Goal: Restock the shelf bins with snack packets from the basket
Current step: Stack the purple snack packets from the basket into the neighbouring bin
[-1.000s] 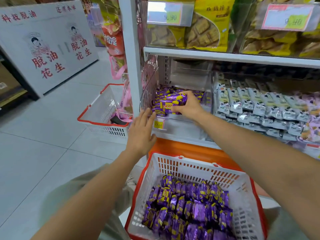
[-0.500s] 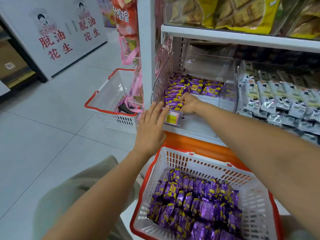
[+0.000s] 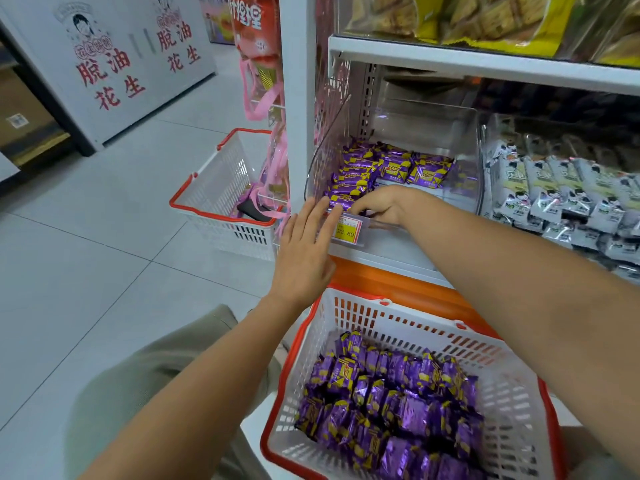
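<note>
A white basket with a red rim [image 3: 349,296] stands below me, holding several purple snack packets [image 3: 391,403]. Above it is a clear shelf bin [image 3: 433,133] with more purple packets [image 3: 391,168] stacked along its left and back. My right hand [image 3: 381,204] reaches into the front of the bin, fingers curled round purple packets at the front left stack. The fingers of my left hand [image 3: 304,251] lie flat against the bin's front wall, beside the yellow price tag [image 3: 346,231].
A second red-rimmed basket [image 3: 214,192] sits on the tiled floor left of the shelf post. White and grey packets [image 3: 561,195] fill the neighbouring bin on the right. Yellow snack bags [image 3: 485,19] line the shelf above. Pink-strapped goods [image 3: 263,81] hang on the post.
My right hand has carried the purple packets down from mid-bin to the front left stack. My left hand moved slightly up against the bin front. The camera has tilted downward.
</note>
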Tool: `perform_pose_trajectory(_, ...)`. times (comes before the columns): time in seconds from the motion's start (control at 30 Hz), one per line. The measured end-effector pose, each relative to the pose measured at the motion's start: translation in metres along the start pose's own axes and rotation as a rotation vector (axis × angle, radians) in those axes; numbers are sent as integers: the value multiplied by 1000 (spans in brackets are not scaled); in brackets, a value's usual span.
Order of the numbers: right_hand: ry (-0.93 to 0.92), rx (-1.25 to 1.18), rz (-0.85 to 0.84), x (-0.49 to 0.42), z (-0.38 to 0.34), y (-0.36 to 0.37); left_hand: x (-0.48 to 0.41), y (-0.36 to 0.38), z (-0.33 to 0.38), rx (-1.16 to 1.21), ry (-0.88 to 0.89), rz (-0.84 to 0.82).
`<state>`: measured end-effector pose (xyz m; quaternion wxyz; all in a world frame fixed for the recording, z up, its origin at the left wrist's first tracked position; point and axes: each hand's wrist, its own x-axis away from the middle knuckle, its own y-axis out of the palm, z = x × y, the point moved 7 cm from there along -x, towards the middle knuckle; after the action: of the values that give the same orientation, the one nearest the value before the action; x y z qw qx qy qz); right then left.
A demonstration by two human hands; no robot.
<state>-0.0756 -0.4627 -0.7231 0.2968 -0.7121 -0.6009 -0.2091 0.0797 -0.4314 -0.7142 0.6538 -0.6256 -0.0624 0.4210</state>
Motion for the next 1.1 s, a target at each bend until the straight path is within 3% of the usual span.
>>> perform_pose_trajectory(0.23,-8,-245,100,0,-1,-6,0,1,-1,-12,-10,-31)
perform_pose_trajectory(0.37,-28,-198,133,13,-3,-7,0,-3,1,-15,-11,-49)
perform_pose_trajectory(0.47,-92,-95,252,19,-5,-22,2,-7,4,-16,-15,-58)
perform_pose_trajectory(0.53,-180,-44,342,27,-8,-33,7,-11,6,-24,-21,-44)
perform_pose_trajectory(0.67,-546,53,549,64,-11,-51,21,-17,17,-22,-43,34)
perform_pose_trajectory(0.77,-778,8,531,115,8,-42,36,-9,33,9,-11,22)
perform_pose_trajectory(0.93,-798,217,446,155,83,-23,73,47,56,80,-70,-382)
perform_pose_trajectory(1.03,-637,365,409,142,139,-24,104,81,74,50,-115,-650)
perform_pose_trajectory(1.1,-436,433,402,122,179,-36,122,102,83,31,-125,-785)
